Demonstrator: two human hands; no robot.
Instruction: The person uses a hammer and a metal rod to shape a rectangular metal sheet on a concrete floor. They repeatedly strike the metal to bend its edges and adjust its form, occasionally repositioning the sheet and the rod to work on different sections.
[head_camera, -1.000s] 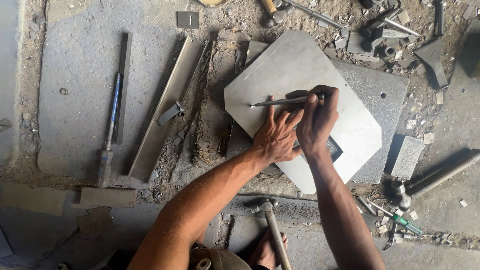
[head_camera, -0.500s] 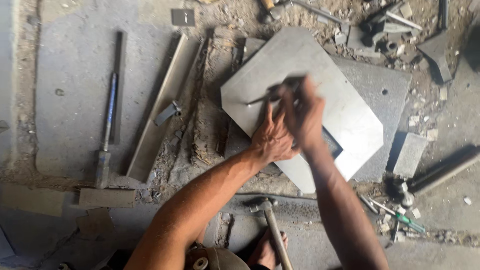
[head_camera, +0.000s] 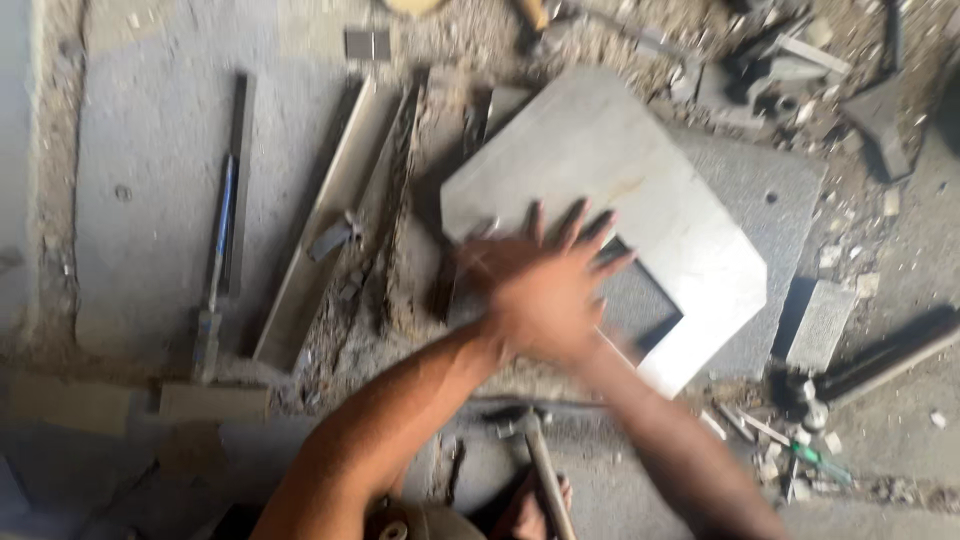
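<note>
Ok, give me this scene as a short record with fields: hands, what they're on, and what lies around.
left hand: fingers spread, flat on the tile, blurred
right hand: under the left one, cannot tell what it holds
tile: pale slab with a square notch, lying on a darker grey slab
hammer: near the person's foot, below the tile
left side: long metal bar on the concrete floor
surroundings: rubble and stone scraps

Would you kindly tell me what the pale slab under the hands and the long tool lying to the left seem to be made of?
The pale slab looks like cut stone, perhaps marble: matte grey-white, straight sawn edges, a rectangular notch. The long tool looks like metal, dull and dusty, with a bluish shaft; blur leaves the finish uncertain.
</note>
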